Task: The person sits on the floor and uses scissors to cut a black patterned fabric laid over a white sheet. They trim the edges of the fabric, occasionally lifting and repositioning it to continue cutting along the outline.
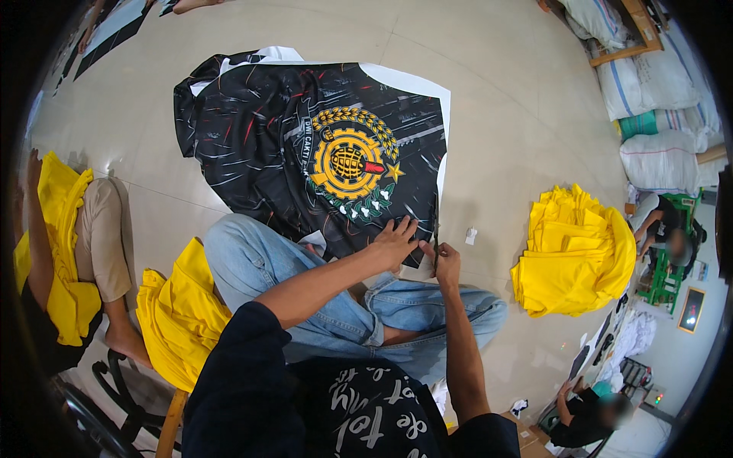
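A black printed fabric piece (252, 137) with a gold gear-and-wreath emblem and white margins lies spread on the floor before my crossed legs. My left hand (392, 246) rests on its lower right part, fingers spread over the cloth. Just to the right, my right hand (447, 263) grips dark scissors (435, 234), which stand along the fabric's right edge near its lower corner. A small white scrap (471, 236) lies on the tile floor right of them.
Folded yellow fabric lies at my right (569, 252) and left (175, 320). A person (107, 244) sits at far left with yellow cloth. Other people (588, 416) work at right, near white sacks (653, 160) and a green machine. A black metal frame (114, 389) stands at lower left.
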